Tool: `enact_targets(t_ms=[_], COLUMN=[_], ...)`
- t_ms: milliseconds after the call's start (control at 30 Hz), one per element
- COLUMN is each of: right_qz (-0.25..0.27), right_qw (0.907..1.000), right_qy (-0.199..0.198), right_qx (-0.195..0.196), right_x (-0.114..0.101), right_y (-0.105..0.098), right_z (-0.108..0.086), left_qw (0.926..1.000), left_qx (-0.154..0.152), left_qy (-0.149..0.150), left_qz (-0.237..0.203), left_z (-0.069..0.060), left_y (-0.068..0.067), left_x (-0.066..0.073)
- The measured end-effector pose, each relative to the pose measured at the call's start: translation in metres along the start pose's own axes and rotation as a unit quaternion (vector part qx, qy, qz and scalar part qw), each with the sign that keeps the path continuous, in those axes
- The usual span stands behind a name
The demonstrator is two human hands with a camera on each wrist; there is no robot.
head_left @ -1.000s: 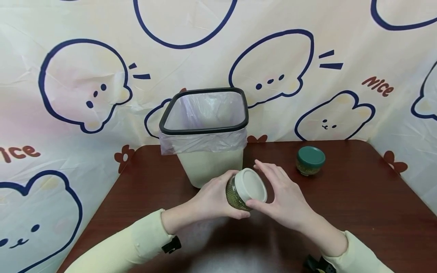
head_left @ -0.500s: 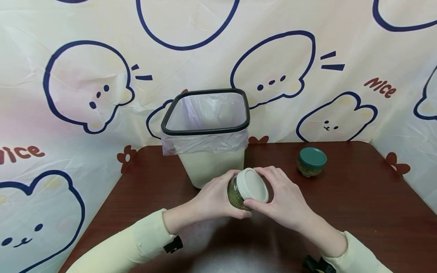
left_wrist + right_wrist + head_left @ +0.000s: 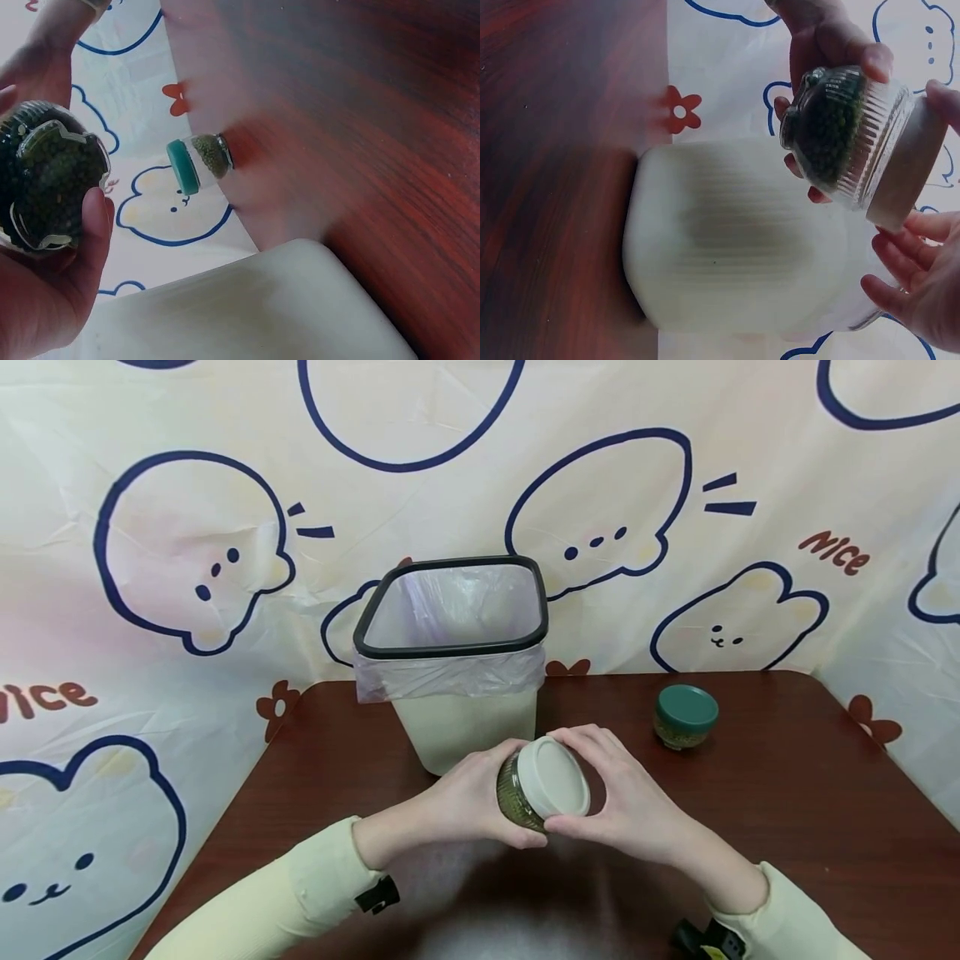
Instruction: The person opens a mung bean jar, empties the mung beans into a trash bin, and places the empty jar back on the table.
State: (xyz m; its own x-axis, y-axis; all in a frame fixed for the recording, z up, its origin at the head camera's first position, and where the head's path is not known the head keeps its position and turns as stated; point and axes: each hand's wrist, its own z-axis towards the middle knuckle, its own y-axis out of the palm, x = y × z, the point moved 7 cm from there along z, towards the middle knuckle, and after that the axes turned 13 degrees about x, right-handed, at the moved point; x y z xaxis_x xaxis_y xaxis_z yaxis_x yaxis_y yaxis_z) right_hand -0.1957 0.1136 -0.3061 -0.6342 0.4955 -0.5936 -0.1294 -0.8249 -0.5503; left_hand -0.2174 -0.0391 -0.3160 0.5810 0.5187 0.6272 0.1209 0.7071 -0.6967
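Observation:
Tilted to the right in the head view, a ribbed glass jar [image 3: 514,795] of green grains has a whitish lid [image 3: 555,778] on it. The left hand [image 3: 468,797] grips the glass body from the left. Fingers and thumb of the right hand [image 3: 626,793] hold the lid's rim from the right. The left wrist view shows the jar's footed base [image 3: 56,184] with the left hand [image 3: 52,292] around it. In the right wrist view the jar [image 3: 832,131] lies sideways, its lid [image 3: 907,169] between the right hand's thumb and fingers [image 3: 911,251].
Behind the hands stands a pale bin [image 3: 468,727] with a black rim [image 3: 450,651] and a plastic liner [image 3: 450,672]. A second jar with a green lid [image 3: 686,708] is at the table's back right. A patterned cloth [image 3: 420,518] hangs behind the brown table [image 3: 750,793].
The right hand's fingers have closed in from beside the lid onto its rim, and its thumb has shifted slightly. The lid has tilted a little, with the left hand still holding the jar.

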Motion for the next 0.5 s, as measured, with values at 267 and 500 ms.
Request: enact_targets(t_ms=[267,500], right_qz=[-0.016,-0.1], right_qw=[0.9995,0.9942], right_qy=[0.02,0.04], right_qx=[-0.019,0.003], right_x=[-0.0001,-0.009], right_y=[-0.0019,-0.0079], right_z=[-0.0009,0.0014], left_qw=[0.9999,0.9993], left_qx=[0.009,0.02], left_qy=[-0.005,0.001], left_qz=[0.012,0.032], left_z=[-0.0005,-0.0001], left_y=[-0.0008,-0.0014], left_x=[-0.0014,-0.0006])
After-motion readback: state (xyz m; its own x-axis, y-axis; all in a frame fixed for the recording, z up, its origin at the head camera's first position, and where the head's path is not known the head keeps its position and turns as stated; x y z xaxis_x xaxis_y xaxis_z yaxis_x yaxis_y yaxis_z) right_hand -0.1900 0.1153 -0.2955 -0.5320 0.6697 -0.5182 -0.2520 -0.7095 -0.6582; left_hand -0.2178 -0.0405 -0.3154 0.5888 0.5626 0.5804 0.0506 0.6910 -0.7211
